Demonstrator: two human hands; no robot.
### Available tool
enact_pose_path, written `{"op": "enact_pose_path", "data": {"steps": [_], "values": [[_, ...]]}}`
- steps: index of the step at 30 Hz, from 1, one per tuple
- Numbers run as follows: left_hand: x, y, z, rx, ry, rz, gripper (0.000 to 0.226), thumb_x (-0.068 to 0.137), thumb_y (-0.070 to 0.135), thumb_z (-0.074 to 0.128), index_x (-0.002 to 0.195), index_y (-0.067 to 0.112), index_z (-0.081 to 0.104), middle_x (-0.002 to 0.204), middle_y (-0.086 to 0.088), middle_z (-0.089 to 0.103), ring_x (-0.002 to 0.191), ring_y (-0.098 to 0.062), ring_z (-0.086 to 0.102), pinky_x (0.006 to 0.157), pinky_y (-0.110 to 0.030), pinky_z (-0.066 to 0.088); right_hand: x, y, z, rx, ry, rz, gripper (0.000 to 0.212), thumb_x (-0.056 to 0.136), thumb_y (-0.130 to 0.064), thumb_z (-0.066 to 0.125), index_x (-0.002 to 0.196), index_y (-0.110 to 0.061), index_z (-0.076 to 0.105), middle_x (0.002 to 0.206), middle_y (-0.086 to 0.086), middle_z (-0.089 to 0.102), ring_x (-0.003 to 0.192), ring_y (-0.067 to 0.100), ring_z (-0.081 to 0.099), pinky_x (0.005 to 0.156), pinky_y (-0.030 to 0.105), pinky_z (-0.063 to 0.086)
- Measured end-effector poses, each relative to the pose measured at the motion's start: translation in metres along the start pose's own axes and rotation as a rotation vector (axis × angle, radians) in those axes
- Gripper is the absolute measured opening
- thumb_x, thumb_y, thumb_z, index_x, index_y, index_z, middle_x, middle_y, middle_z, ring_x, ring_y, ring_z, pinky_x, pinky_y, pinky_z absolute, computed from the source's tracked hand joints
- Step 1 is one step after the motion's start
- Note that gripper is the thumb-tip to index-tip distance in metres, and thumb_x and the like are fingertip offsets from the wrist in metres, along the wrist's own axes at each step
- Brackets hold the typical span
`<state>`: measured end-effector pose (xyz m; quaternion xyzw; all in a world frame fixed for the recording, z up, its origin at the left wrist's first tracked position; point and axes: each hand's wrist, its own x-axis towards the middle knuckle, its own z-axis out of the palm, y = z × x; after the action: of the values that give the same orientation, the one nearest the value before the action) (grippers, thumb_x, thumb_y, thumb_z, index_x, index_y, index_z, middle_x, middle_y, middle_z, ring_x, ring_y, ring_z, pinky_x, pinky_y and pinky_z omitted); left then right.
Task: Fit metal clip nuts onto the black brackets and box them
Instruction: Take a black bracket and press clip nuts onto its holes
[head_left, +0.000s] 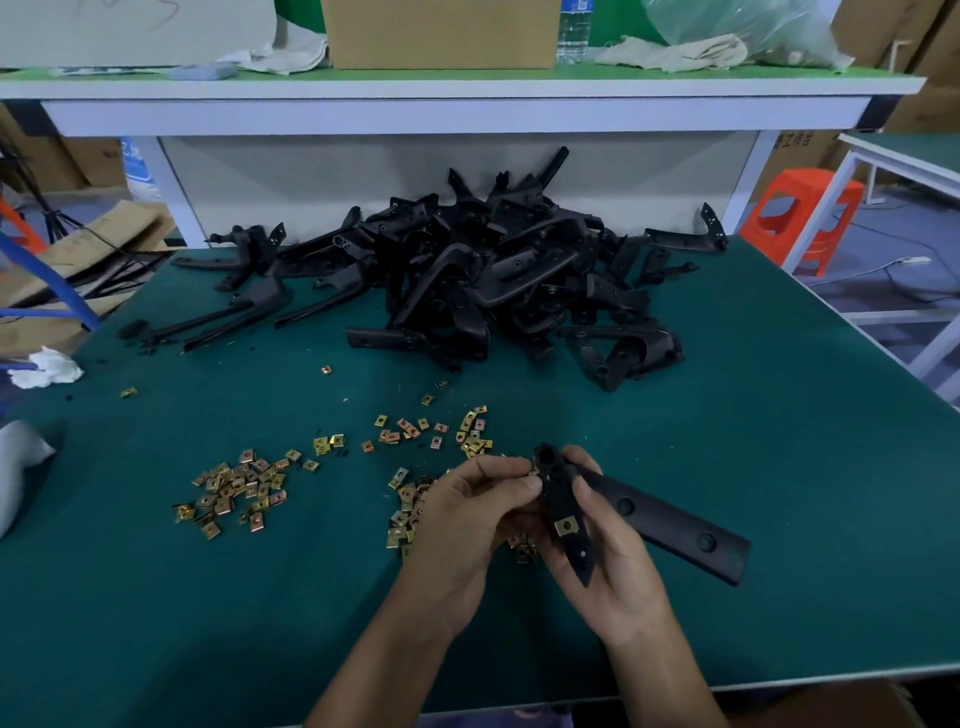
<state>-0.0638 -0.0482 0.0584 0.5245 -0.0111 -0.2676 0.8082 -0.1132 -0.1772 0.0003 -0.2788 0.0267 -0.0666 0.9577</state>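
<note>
A black bracket (660, 517) is held just above the green table, its long arm pointing right. My right hand (608, 551) grips its narrow pointed leg from below, where one gold clip nut (567, 526) sits. My left hand (467, 514) pinches the bracket's upper end near its round hole, thumb against the edge. Loose gold clip nuts (234, 491) lie scattered on the mat to the left and under my hands. A big pile of black brackets (483, 280) lies at the back of the table.
A cardboard box (441, 34), a water bottle (574, 31) and rags stand on the upper shelf (467, 85). White crumpled paper (44, 369) lies at the table's left edge. An orange stool (802, 218) stands on the floor at right.
</note>
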Motion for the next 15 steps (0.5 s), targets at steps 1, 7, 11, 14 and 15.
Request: {"op": "enact_pose_path", "data": {"steps": [1, 7, 11, 14, 15], "values": [[-0.0001, 0.0001, 0.0002, -0.014, 0.003, 0.000, 0.013, 0.084, -0.006, 0.068, 0.085, 0.007, 0.071, 0.085, -0.016, 0.070, 0.073, -0.021, 0.067, 0.069, -0.031, 0.057, 0.0001, -0.0003, 0.0005, 0.024, -0.005, -0.005, 0.032, 0.085, -0.022, 0.082, 0.114, -0.023, 0.068, 0.124, 0.012, 0.067, 0.114, 0.024, 0.066, 0.098, 0.037, 0.054], [-0.0019, -0.0012, 0.0056, -0.012, 0.017, 0.017, 0.014, 0.086, -0.007, 0.066, 0.084, 0.006, 0.069, 0.078, -0.011, 0.068, 0.067, -0.015, 0.064, 0.066, -0.029, 0.057, -0.0008, -0.0008, 0.0018, 0.015, 0.041, -0.032, 0.042, 0.075, -0.020, 0.090, 0.112, -0.023, 0.071, 0.119, 0.013, 0.070, 0.107, 0.023, 0.070, 0.088, 0.036, 0.058], [-0.0024, -0.0003, 0.0067, -0.016, 0.040, 0.029, 0.011, 0.087, -0.007, 0.065, 0.086, 0.004, 0.068, 0.076, -0.011, 0.066, 0.065, -0.015, 0.063, 0.062, -0.027, 0.056, -0.0015, -0.0012, 0.0046, 0.021, 0.072, -0.038, 0.033, 0.079, -0.018, 0.081, 0.110, -0.023, 0.071, 0.118, 0.013, 0.070, 0.106, 0.024, 0.070, 0.089, 0.037, 0.059], [-0.0025, 0.0003, 0.0089, -0.041, 0.045, 0.017, 0.011, 0.086, -0.007, 0.065, 0.086, 0.004, 0.068, 0.077, -0.010, 0.066, 0.064, -0.013, 0.062, 0.061, -0.023, 0.054, -0.0028, -0.0028, 0.0051, 0.069, 0.048, -0.041, 0.024, 0.085, -0.018, 0.072, 0.108, -0.023, 0.070, 0.120, 0.011, 0.068, 0.108, 0.023, 0.068, 0.095, 0.036, 0.057], [-0.0024, 0.0005, 0.0097, -0.033, 0.045, 0.017, 0.011, 0.086, -0.007, 0.066, 0.086, 0.005, 0.068, 0.077, -0.010, 0.065, 0.064, -0.013, 0.061, 0.061, -0.023, 0.053, -0.0031, -0.0028, 0.0056, 0.072, 0.034, -0.037, 0.022, 0.087, -0.018, 0.071, 0.108, -0.023, 0.069, 0.119, 0.011, 0.068, 0.108, 0.023, 0.068, 0.094, 0.035, 0.057]]}}
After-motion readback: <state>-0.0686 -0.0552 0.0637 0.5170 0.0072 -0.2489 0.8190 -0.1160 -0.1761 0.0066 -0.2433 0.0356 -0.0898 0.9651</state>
